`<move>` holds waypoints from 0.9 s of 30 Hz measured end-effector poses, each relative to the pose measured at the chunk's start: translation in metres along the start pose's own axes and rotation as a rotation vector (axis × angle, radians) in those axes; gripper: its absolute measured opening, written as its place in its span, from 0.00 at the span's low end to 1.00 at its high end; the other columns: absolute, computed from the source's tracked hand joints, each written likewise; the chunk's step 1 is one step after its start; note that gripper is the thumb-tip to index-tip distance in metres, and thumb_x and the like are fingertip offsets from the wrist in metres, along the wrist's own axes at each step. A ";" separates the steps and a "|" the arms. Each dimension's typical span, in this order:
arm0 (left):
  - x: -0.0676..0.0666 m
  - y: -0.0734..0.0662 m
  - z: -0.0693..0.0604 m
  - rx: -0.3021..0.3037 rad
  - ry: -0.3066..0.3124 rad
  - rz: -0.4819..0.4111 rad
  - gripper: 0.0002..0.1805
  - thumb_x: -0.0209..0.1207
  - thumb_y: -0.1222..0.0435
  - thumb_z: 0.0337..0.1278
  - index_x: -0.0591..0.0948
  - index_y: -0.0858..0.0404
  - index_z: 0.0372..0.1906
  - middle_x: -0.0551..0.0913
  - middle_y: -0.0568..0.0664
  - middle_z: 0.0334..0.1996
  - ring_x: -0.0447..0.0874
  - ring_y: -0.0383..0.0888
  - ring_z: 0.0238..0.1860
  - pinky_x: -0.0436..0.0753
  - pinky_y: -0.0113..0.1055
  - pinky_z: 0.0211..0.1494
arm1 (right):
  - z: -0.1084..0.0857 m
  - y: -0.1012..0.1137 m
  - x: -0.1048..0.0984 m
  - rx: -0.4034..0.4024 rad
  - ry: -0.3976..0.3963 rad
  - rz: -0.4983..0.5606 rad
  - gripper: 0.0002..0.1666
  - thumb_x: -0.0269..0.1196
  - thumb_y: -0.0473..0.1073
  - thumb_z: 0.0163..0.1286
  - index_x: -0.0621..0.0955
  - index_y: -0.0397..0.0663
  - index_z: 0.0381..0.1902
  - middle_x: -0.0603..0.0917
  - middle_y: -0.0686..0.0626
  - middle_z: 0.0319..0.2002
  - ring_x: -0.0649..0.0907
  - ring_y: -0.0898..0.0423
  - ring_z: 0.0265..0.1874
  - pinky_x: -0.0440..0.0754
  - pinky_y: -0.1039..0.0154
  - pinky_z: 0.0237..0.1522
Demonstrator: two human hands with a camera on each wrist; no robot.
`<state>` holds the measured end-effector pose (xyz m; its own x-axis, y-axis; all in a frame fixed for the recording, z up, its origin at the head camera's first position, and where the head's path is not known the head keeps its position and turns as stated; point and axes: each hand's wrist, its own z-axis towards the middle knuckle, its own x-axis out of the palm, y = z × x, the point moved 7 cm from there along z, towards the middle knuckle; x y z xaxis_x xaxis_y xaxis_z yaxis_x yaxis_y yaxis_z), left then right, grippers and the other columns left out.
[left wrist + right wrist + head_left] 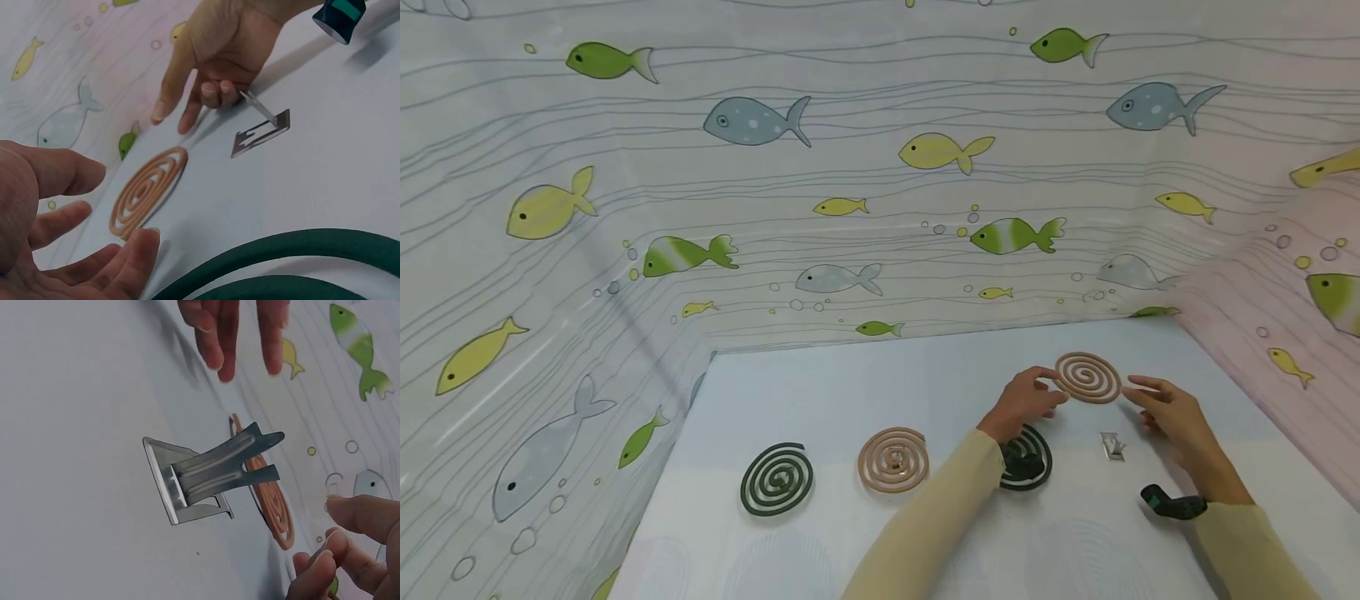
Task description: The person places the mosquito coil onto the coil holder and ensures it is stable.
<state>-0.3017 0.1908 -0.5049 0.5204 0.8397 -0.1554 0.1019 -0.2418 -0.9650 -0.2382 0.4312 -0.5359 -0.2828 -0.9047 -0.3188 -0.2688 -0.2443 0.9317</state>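
Observation:
A brown mosquito coil (1087,377) lies on the white table toward the back right. My left hand (1024,400) reaches to its left edge with thumb and fingers spread; in the left wrist view a fingertip is close to the coil (140,194), contact unclear. On the other side, my right hand (1172,414) is held with extended fingers near the coil's right edge, gripping nothing. A small metal coil stand (215,465) with a raised forked tongue sits on the table in front of the coil, below the right hand.
Left of the hands lie a dark green coil (777,479) and a brown coil (867,460) with a metal stand at its middle. Another green coil (1048,458) is partly hidden beneath my left wrist. Fish-patterned walls (850,242) enclose the table's back and sides.

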 end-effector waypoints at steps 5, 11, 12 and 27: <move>0.000 -0.004 0.008 -0.009 -0.008 0.010 0.22 0.66 0.63 0.67 0.79 0.59 0.64 0.82 0.45 0.43 0.88 0.50 0.41 0.83 0.49 0.51 | 0.007 0.000 0.001 0.021 0.019 -0.058 0.44 0.63 0.59 0.75 0.65 0.38 0.76 0.79 0.50 0.45 0.78 0.60 0.25 0.80 0.64 0.27; 0.002 -0.007 0.014 -0.022 0.027 0.000 0.24 0.66 0.65 0.66 0.78 0.60 0.65 0.83 0.48 0.46 0.88 0.54 0.44 0.83 0.51 0.54 | 0.014 0.003 0.006 0.028 0.031 -0.064 0.45 0.63 0.57 0.77 0.61 0.38 0.79 0.75 0.41 0.57 0.79 0.61 0.26 0.81 0.64 0.28; 0.003 -0.007 0.014 -0.027 0.034 -0.008 0.24 0.66 0.65 0.67 0.78 0.60 0.66 0.83 0.48 0.46 0.88 0.55 0.45 0.82 0.51 0.55 | 0.015 0.003 0.007 0.031 0.036 -0.065 0.45 0.62 0.57 0.77 0.61 0.38 0.79 0.75 0.41 0.55 0.79 0.61 0.26 0.81 0.64 0.28; 0.012 0.001 0.033 -0.078 0.026 -0.109 0.25 0.66 0.70 0.65 0.78 0.63 0.67 0.83 0.47 0.42 0.86 0.57 0.48 0.84 0.50 0.53 | 0.031 0.009 0.008 0.071 0.130 -0.188 0.46 0.63 0.56 0.77 0.60 0.33 0.78 0.78 0.47 0.39 0.77 0.59 0.25 0.79 0.64 0.27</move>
<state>-0.3233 0.2161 -0.5150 0.5246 0.8503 -0.0438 0.2242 -0.1876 -0.9563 -0.2713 0.4324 -0.5349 -0.1018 -0.8840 -0.4563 -0.3705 -0.3920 0.8421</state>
